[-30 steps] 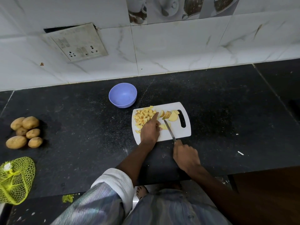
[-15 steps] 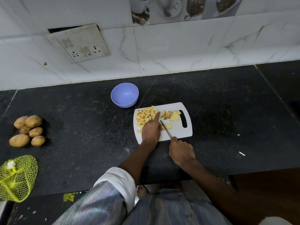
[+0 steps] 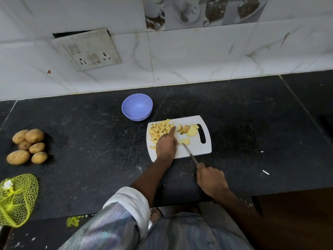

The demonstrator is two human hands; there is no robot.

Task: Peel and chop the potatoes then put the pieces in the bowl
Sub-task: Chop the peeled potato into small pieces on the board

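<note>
A white cutting board point(image 3: 201, 150) lies on the black counter. Small yellow potato cubes point(image 3: 160, 129) are heaped at its far left, and larger slices point(image 3: 189, 130) lie near its handle slot. My left hand point(image 3: 166, 145) rests on the board with curled fingers over a potato piece point(image 3: 185, 141), its index finger pointing toward the cubes. My right hand point(image 3: 210, 179) grips the handle of a knife point(image 3: 189, 153), whose tip meets the board beside the left hand. A purple bowl point(image 3: 137, 107) stands just beyond the board and holds nothing.
Several unpeeled potatoes point(image 3: 28, 146) sit in a pile at the counter's left. A yellow net bag point(image 3: 16, 199) lies at the near left edge. A socket plate point(image 3: 88, 49) hangs on the tiled wall. The counter's front edge runs just below my right hand.
My right hand has drawn the knife back toward the counter's near edge, so the blade now reaches the board only with its tip. The left hand stays on the board.
</note>
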